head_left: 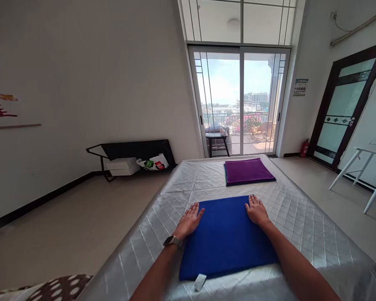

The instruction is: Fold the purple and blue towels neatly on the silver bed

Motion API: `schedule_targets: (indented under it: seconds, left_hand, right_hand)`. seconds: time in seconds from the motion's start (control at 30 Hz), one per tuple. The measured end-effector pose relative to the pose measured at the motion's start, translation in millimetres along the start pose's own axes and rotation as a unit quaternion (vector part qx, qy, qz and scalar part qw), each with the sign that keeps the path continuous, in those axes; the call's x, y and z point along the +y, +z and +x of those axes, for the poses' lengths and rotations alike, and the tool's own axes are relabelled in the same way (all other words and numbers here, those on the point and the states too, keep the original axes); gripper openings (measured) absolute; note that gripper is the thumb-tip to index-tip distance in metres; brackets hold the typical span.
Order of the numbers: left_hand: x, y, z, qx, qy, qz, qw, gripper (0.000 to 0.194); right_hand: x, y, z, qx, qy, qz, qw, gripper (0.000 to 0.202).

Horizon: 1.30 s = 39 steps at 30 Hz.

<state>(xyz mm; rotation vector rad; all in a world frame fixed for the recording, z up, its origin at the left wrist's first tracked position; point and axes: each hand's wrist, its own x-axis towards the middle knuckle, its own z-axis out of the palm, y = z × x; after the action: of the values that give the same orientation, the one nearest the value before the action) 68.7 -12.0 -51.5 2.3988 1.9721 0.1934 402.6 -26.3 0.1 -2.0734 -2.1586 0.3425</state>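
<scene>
Here, left hand [188, 221] and right hand [257, 210] flat and outstretched at far corners of the folded blue cloth [227, 238].

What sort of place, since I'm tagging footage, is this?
Probably a bedroom: the folded blue cloth lies on what looks like a quilted mattress, and sliding glass doors face a railed terrace.

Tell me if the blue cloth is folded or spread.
Folded: the blue cloth lies in a compact rectangle with a thick, layered near edge.
</scene>
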Motion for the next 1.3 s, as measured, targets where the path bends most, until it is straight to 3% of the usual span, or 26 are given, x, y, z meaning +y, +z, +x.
schedule_targets:
  seconds: [0.13, 0.2, 0.27, 0.37, 0.5, 0.63, 0.83, 1.03, 1.3]
  left_hand:
    - [-4.9, -38.2, -28.9, 0.016, 0.004, -0.07, 0.997, 0.061]
    - [1.7, -57.5, -54.0, 0.035, 0.025, -0.13, 0.991, 0.056]
    - [11.1, -71.0, -85.2, 0.019, 0.062, -0.19, 0.98, 0.047]
    - [26.0, -78.9, -131.5, -0.052, 0.076, -0.253, 0.963, 0.034]
    - [39.0, -79.7, -168.6, -0.092, 0.049, -0.268, 0.958, 0.028]
    - [45.1, -83.5, -178.2, -0.098, 0.054, -0.265, 0.958, 0.032]
    - [48.8, -82.3, -180.7, -0.071, 0.023, -0.247, 0.966, 0.032]
    - [39.1, -63.1, -178.8, -0.031, 0.017, -0.236, 0.971, 0.03]
    - [25.2, -29.1, -182.2, 0.07, 0.078, -0.144, 0.984, 0.035]
  right_hand:
    - [-5.1, -17.9, -11.1, 0.045, -0.016, -0.005, 0.999, 0.058]
    - [-5.9, -31.4, -25.1, 0.07, -0.058, 0.019, 0.996, 0.052]
    - [-2.5, -43.6, -47.9, 0.078, -0.123, 0.061, 0.987, 0.045]
    - [12.0, -53.6, -94.1, 0.054, -0.182, 0.104, 0.976, 0.033]
    - [37.0, -54.8, -149.6, -0.028, -0.154, 0.088, 0.984, 0.02]
    - [48.7, -53.7, -170.4, -0.062, -0.129, 0.064, 0.988, 0.024]
    - [48.8, -54.0, -170.7, -0.057, -0.105, 0.051, 0.992, 0.026]
    - [54.0, -50.0, -170.1, -0.056, -0.112, 0.068, 0.99, 0.025]
    - [43.8, -51.2, -171.9, -0.033, -0.129, 0.012, 0.991, 0.025]
